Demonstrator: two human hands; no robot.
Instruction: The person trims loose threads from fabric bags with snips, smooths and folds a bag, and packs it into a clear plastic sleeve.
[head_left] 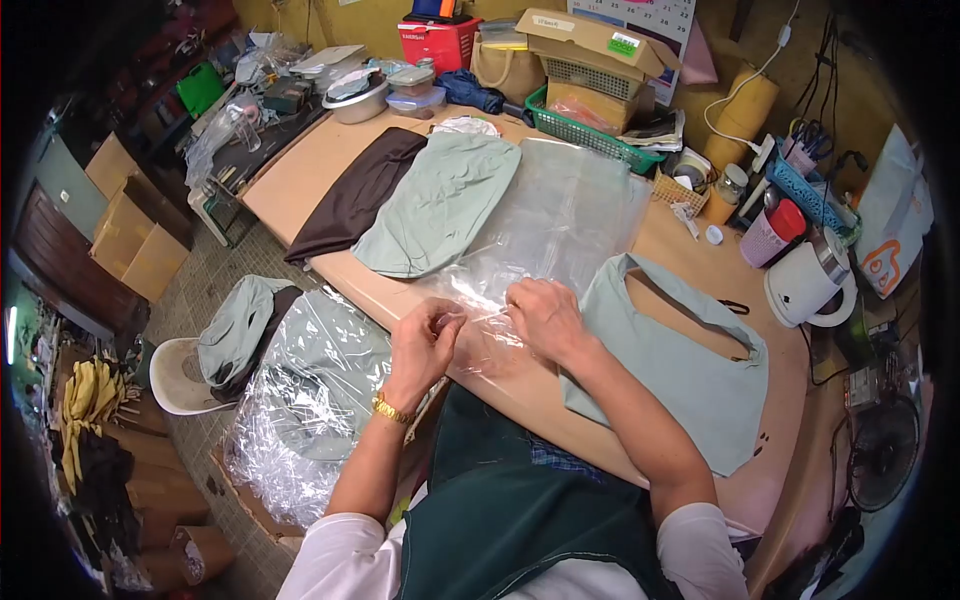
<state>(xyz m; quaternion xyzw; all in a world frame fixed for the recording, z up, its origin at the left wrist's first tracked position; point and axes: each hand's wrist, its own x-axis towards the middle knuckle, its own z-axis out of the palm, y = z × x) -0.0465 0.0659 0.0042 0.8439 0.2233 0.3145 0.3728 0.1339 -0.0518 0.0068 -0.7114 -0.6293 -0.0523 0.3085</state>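
Note:
Both hands are at the table's near edge, over clear plastic bags [560,210]. My left hand [425,340], with a gold watch at the wrist, has its thumb and fingertips pinched together on the clear plastic. Beside it my right hand [545,318] is curled, its fingers closed on the plastic near the bag's end. To the right lies a pale green cloth bag [680,370] with a handle loop. Beyond my left hand, a folded pale green cloth [440,200] partly covers a dark brown cloth [360,190].
Plastic-wrapped pale green cloth [310,390] fills a box left of the table, beside a white chair [180,375]. A white kettle [808,280] and blue basket [810,195] stand at right. A green basket [590,130] is at the back.

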